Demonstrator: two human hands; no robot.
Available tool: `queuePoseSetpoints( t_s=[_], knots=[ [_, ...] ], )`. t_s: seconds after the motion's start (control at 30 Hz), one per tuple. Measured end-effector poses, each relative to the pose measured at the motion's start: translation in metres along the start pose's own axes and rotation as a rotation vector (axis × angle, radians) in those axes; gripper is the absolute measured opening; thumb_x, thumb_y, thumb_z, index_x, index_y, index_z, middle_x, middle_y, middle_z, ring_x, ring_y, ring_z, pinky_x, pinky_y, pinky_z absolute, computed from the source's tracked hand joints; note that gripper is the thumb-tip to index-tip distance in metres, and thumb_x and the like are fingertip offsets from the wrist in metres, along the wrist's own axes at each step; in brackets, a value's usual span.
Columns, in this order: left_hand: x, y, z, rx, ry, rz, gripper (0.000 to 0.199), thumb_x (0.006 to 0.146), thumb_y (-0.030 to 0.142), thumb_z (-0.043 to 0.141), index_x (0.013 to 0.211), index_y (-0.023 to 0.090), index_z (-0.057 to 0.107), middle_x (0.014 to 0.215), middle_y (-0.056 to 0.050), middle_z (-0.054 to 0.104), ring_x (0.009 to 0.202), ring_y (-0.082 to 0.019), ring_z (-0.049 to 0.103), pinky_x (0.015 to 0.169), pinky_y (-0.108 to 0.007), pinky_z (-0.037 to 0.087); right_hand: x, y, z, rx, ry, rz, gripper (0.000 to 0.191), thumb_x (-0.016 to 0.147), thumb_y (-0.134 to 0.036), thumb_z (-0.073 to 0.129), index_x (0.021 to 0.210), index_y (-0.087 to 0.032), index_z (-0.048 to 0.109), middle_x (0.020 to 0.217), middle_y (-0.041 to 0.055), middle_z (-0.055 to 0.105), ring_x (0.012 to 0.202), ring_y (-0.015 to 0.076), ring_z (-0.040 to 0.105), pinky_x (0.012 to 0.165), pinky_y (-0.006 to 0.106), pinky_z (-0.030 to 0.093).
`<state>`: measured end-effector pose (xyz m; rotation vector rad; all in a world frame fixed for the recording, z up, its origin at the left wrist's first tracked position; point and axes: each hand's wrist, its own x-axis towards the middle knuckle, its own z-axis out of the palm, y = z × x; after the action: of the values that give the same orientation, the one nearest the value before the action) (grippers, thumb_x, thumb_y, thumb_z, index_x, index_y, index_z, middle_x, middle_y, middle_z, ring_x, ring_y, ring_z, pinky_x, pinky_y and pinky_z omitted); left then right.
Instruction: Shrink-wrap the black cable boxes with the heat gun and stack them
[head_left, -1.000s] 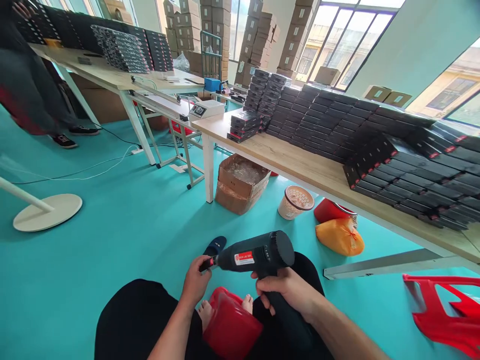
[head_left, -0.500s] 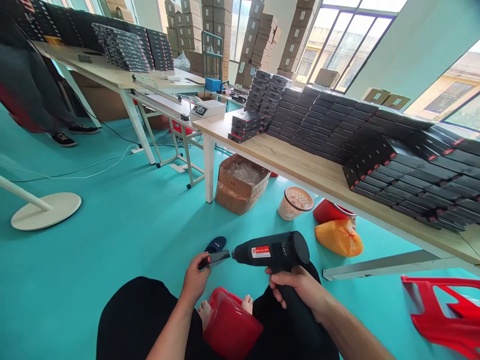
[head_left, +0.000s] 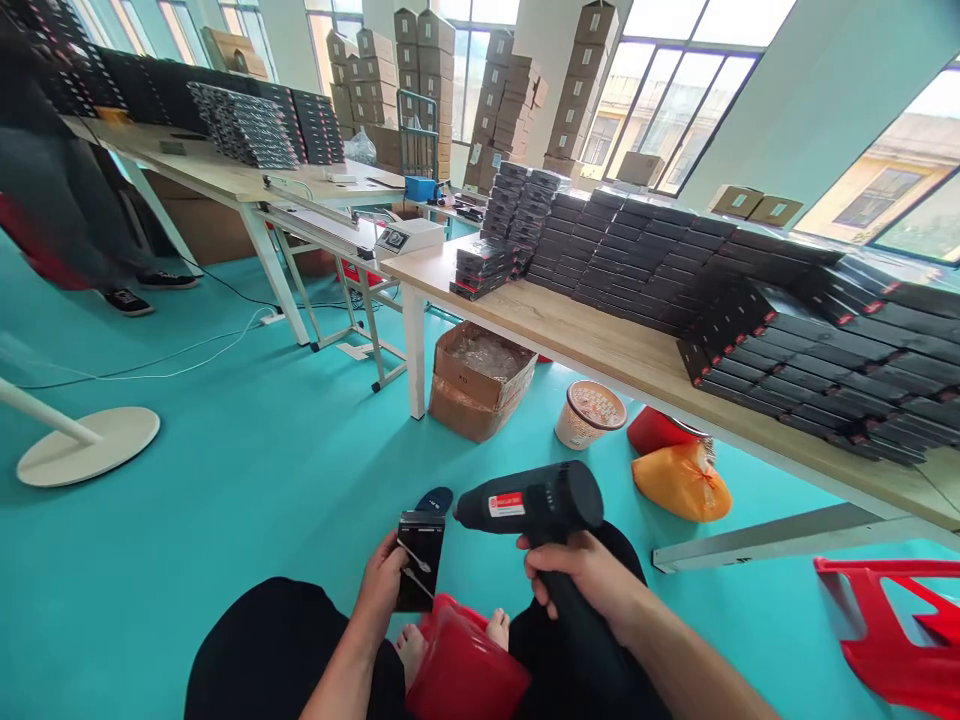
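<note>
My left hand (head_left: pixel 384 572) grips a flat black box (head_left: pixel 421 550) by its left edge. A picture of white cable connectors shows on the box's broad face, which is turned up towards me. Wrapped around the handle of a black heat gun (head_left: pixel 536 500) is my right hand (head_left: pixel 570 575). The gun's nozzle points left, just beyond the box's upper right corner and apart from it. Below both hands a red plastic stool (head_left: pixel 469 665) stands between my knees.
On the right, a wooden table (head_left: pixel 600 335) bears long stacks of black boxes (head_left: pixel 637 260). Under it are an open carton (head_left: pixel 472 385), a waste basket (head_left: pixel 589 420) and an orange bag (head_left: pixel 682 482). A person (head_left: pixel 67 190) stands at the far left table.
My left hand has turned the box from edge-on to show its broad printed face. The heat gun has shifted slightly left in my right hand. The camera view has tilted a little.
</note>
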<state>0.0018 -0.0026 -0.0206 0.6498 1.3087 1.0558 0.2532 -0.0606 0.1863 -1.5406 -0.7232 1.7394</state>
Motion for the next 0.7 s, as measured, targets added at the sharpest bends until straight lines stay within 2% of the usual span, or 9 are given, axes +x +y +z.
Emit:
queuePoseSetpoints(
  t_s=[0.1,0.27,0.37,0.47,0.6,0.7],
  knots=[
    [-0.001,0.0,0.0,-0.143,-0.009,-0.045,0.023,0.057,0.02,0.06,0.077,0.017,0.07,0.058,0.001,0.064,0.054,-0.018,0.059,0.054,-0.027,0.046,0.005,-0.006,-0.009,0.053,-0.077,-0.007,0.029,0.066,-0.029,0.073,0.09,-0.014,0.066,0.067,0.0014,0.067,0.051,0.0137,0.057,0.047,0.026,0.044],
    [-0.001,0.006,0.004,-0.295,0.011,-0.137,0.019,0.06,0.018,0.061,0.076,0.014,0.069,0.063,-0.003,0.068,0.056,-0.02,0.062,0.055,-0.029,0.05,0.004,-0.011,0.002,-0.009,-0.167,0.017,0.027,0.064,-0.024,0.073,0.089,-0.014,0.068,0.062,0.0,0.066,0.049,0.0141,0.057,0.047,0.027,0.046],
    [-0.003,0.013,0.005,-0.385,0.046,-0.186,0.017,0.063,0.015,0.056,0.076,0.014,0.067,0.062,-0.004,0.068,0.054,-0.021,0.063,0.053,-0.03,0.05,-0.004,0.002,0.005,-0.115,-0.255,0.068,0.02,0.064,-0.021,0.07,0.083,-0.014,0.068,0.053,-0.0007,0.064,0.045,0.0139,0.055,0.046,0.026,0.045],
    [-0.003,0.018,0.003,-0.48,0.095,-0.227,0.022,0.064,0.011,0.05,0.078,0.015,0.066,0.062,-0.004,0.067,0.052,-0.02,0.063,0.052,-0.031,0.052,-0.015,0.026,-0.002,-0.225,-0.325,0.144,0.014,0.062,-0.018,0.068,0.076,-0.015,0.068,0.048,-0.0023,0.059,0.044,0.0132,0.052,0.044,0.025,0.043],
    [-0.002,0.022,0.0,-0.537,0.125,-0.249,0.018,0.069,0.011,0.046,0.075,0.016,0.063,0.054,-0.002,0.059,0.043,-0.018,0.056,0.046,-0.029,0.048,-0.034,0.048,-0.016,-0.234,-0.256,0.209,0.01,0.062,-0.02,0.066,0.072,-0.016,0.067,0.053,-0.0026,0.058,0.048,0.0121,0.053,0.045,0.023,0.04],
    [-0.005,0.027,-0.003,-0.578,0.075,-0.282,0.023,0.086,0.024,0.047,0.091,0.014,0.067,0.06,-0.005,0.064,0.048,-0.02,0.059,0.045,-0.03,0.047,-0.044,0.053,-0.026,-0.128,-0.257,0.262,0.014,0.062,-0.021,0.066,0.074,-0.014,0.069,0.06,0.0007,0.063,0.053,0.0117,0.056,0.051,0.023,0.041]
  ],
)
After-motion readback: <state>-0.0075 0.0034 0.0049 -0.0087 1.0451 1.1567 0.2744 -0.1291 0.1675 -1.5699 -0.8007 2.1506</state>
